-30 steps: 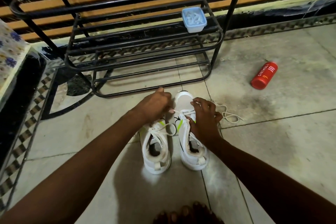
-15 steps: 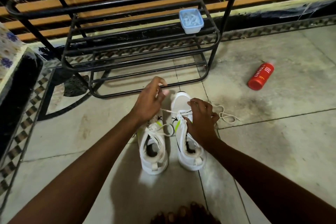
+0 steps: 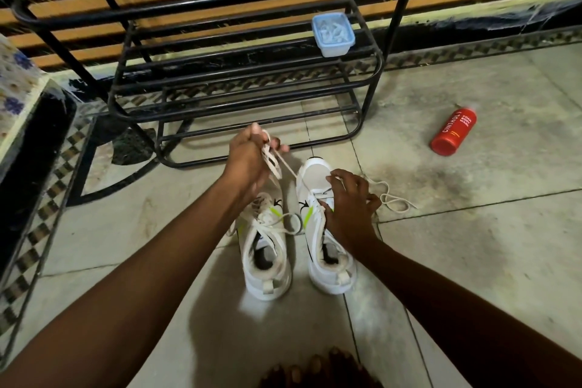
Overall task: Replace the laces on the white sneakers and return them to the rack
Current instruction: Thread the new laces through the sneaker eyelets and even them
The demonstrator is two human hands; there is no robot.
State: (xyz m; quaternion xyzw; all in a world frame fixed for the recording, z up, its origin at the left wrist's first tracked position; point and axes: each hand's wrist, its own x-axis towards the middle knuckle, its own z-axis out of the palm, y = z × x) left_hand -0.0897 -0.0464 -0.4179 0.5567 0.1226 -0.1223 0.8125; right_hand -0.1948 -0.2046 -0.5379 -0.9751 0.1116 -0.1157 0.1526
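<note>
**Lace pulled up from the right sneaker on a tiled floor**

The pale floor point(image 3: 472, 261) is laid in large square tiles, smudged with dark grey stains near the middle right. A checkered mosaic border point(image 3: 47, 198) runs along its left edge and along the foot of the wall. The wall point(image 3: 220, 16) behind is banded in orange and black horizontal strips.

A black metal rack point(image 3: 239, 104) of tubular bars stands against that wall. On its right end sits a small blue tub point(image 3: 333, 33). A red bottle point(image 3: 453, 132) lies on its side on the floor, well apart to the right.

Two white sneakers stand side by side on the floor just in front of the rack, toes towards it. The left sneaker point(image 3: 267, 249) is laced, with a loop lying loose. The right hand point(image 3: 349, 211) grips the right sneaker point(image 3: 315, 172) across its eyelets, fingers curled. The left hand point(image 3: 248, 161), raised above the left sneaker's toe, is closed round the lace point(image 3: 285, 167), which runs taut down to the right sneaker. The lace's other end lies coiled on the floor beside the right hand. Bare toes point(image 3: 315, 368) show at the bottom edge.
</note>
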